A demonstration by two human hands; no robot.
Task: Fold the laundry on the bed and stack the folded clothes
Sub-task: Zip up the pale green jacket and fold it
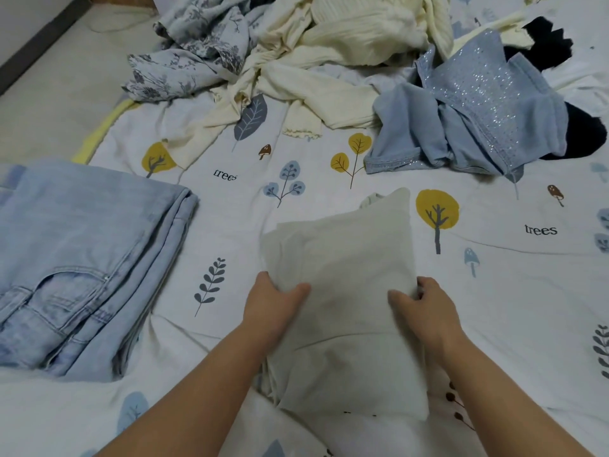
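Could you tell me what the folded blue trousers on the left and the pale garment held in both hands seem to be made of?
Folded trousers: faded light-blue denim, judging by stitched seams and riveted pocket. Pale garment: probably soft matte cotton knit, plain and limp.

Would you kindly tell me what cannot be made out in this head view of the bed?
- Fingers of the left hand and right hand: tucked under the folded pale grey garment.
- Folded light blue jeans: cut off by the left edge.
- Dark navy garment: mostly covered by the sparkly blue denim piece.
- Cream knit clothes: cut off by the top edge.
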